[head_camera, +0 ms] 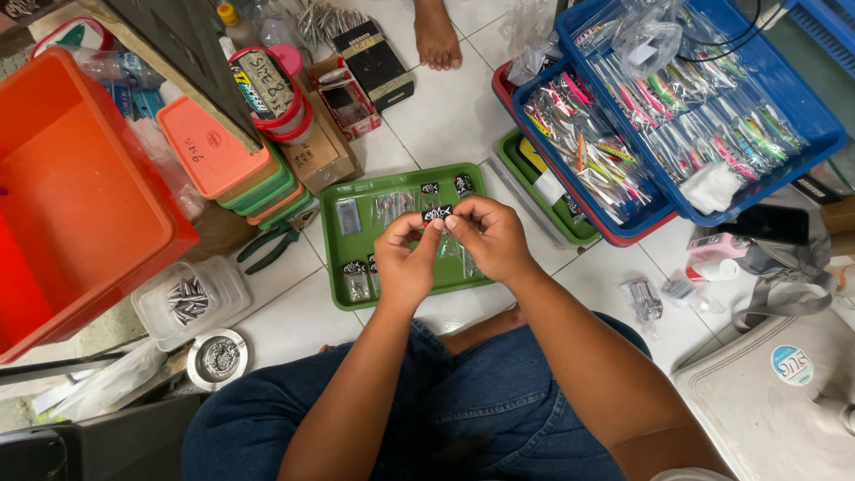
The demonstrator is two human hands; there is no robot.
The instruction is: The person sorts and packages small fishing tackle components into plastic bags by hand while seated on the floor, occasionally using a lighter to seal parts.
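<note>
both hands meet over a green tray [334,254] on the white tiled floor [445,116]. the left hand [405,258] and the right hand [490,236] pinch a small clear packet with a black label [436,214] between thumbs and fingertips, each hand closed on one end of it, held just above the tray. the person sits on the floor in blue jeans [463,401], forearms reaching forward.

on the tray lie more small clear packets [356,281], some with black labels, spread apart. just left of the tray rest pliers [272,245] with dark handles. further left is a clear tub [191,298] of grey metal weights, and near it a small round tin [218,356]. a large orange bin [80,196] fills the left edge, with a stack of orange and green lidded boxes [227,160] beside it.

to the right, blue trays [802,116] hold rows of colourful fishing lures in clear bags, stacked over a red tray and a green one. a dark phone [770,223] lies near them. at the top, another person's bare foot [436,36] stands on the tiles.
</note>
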